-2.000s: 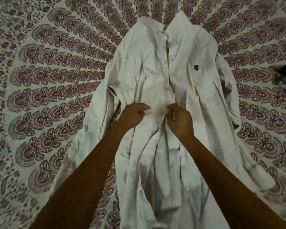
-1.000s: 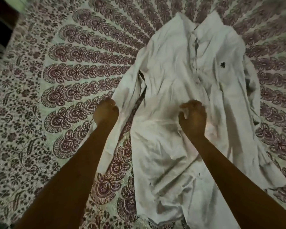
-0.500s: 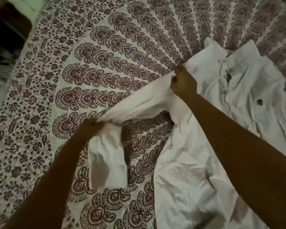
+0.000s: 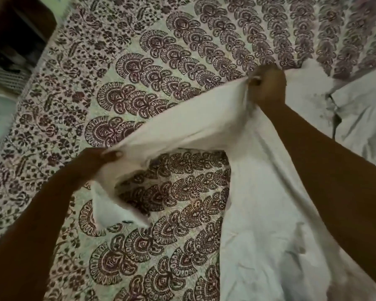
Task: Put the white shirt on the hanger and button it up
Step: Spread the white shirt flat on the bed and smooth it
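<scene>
The white shirt [image 4: 265,203] lies face up on a patterned bedspread, its body filling the right half of the view, with a small dark logo at the right edge. Its left sleeve [image 4: 182,124] is lifted off the bed and stretched taut between my hands. My right hand [image 4: 267,85] grips the shoulder end of the sleeve. My left hand [image 4: 96,161] pinches the sleeve near the cuff [image 4: 109,211], which hangs down below it. No hanger shows in the view.
The maroon and cream patterned bedspread [image 4: 161,61] covers the whole bed. The bed's left edge [image 4: 28,88] runs along the upper left, with dark furniture [image 4: 13,29] and floor beyond it.
Both hands left the shirt's front. The left hand took the sleeve near the cuff, the right took its shoulder end, and they raised and stretched it. The view swung left.
</scene>
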`<state>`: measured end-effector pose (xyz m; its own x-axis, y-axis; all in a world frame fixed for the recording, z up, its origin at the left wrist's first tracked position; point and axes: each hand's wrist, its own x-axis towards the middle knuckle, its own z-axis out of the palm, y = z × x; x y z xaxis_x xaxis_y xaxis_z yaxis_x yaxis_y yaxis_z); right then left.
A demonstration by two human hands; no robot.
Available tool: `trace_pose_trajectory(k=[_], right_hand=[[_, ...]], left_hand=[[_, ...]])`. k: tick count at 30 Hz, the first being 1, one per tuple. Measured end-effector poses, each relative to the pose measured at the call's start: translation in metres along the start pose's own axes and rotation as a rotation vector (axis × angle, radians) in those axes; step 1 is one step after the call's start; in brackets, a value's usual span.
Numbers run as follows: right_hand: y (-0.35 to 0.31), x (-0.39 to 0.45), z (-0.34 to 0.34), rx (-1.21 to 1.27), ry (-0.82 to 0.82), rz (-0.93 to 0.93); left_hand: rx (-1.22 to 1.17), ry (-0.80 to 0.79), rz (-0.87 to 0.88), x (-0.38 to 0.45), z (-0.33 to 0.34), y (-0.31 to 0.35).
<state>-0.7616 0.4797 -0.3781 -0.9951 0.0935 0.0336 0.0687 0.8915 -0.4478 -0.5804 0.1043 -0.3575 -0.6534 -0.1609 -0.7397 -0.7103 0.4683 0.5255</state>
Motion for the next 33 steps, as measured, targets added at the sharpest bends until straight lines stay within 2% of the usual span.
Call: trace_pose_trajectory(k=[1, 3, 4, 5, 7, 10, 13, 16, 19, 21, 22, 24, 26, 28, 30, 31, 33], right_hand=[[-0.004, 0.004, 0.002, 0.084, -0.048, 0.012], [-0.008, -0.006, 0.016, 0.044, -0.376, -0.022], [-0.005, -0.015, 0.027, -0.047, -0.508, -0.055], [-0.002, -0.027, 0.036, -0.132, -0.56, -0.082], [0.003, -0.055, 0.048, -0.225, -0.441, -0.104], [0.001, -0.103, 0.054, -0.182, -0.25, -0.042], [-0.002, -0.152, 0.061, -0.15, -0.195, -0.059], [-0.008, -0.191, 0.061, -0.165, -0.245, -0.036], [-0.025, -0.218, 0.058, -0.11, -0.232, -0.051], [-0.043, -0.231, 0.058, -0.047, -0.217, -0.12], [-0.054, -0.239, 0.06, 0.045, -0.25, -0.159], [-0.088, -0.261, 0.055, 0.406, -0.481, -0.17], [-0.123, -0.281, 0.053, 0.668, -0.785, -0.099], [-0.153, -0.3, 0.059, 0.699, -0.866, -0.038], [-0.178, -0.315, 0.063, 0.818, -0.84, 0.216], [-0.191, -0.323, 0.061, 0.978, -0.91, 0.403], [-0.21, -0.34, 0.059, 1.267, -1.189, 0.666]], left_hand=[[-0.026, 0.143, 0.022, 0.005, -0.006, -0.004], [0.107, 0.321, 0.037, 0.014, -0.015, -0.013], [0.221, 0.333, 0.029, 0.017, -0.016, -0.015], [0.287, 0.315, 0.013, 0.018, -0.014, -0.016], [0.268, 0.225, -0.018, 0.014, -0.005, -0.015], [0.16, 0.123, -0.032, -0.001, 0.007, -0.019], [-0.082, 0.149, -0.052, -0.019, 0.012, -0.039], [-0.391, 0.206, -0.104, -0.044, 0.015, -0.051], [-0.499, 0.184, -0.14, -0.069, 0.018, -0.069], [-0.464, 0.113, -0.142, -0.083, 0.023, -0.082], [-0.435, 0.069, -0.131, -0.087, 0.027, -0.087], [-0.407, 0.042, -0.092, -0.096, 0.034, -0.093], [-0.407, 0.056, -0.047, -0.1, 0.037, -0.096], [-0.382, 0.054, 0.0, -0.108, 0.031, -0.095], [-0.399, 0.067, 0.045, -0.115, 0.02, -0.094], [-0.44, 0.083, 0.05, -0.118, 0.011, -0.099], [-0.439, 0.116, 0.02, -0.12, -0.007, -0.113]])
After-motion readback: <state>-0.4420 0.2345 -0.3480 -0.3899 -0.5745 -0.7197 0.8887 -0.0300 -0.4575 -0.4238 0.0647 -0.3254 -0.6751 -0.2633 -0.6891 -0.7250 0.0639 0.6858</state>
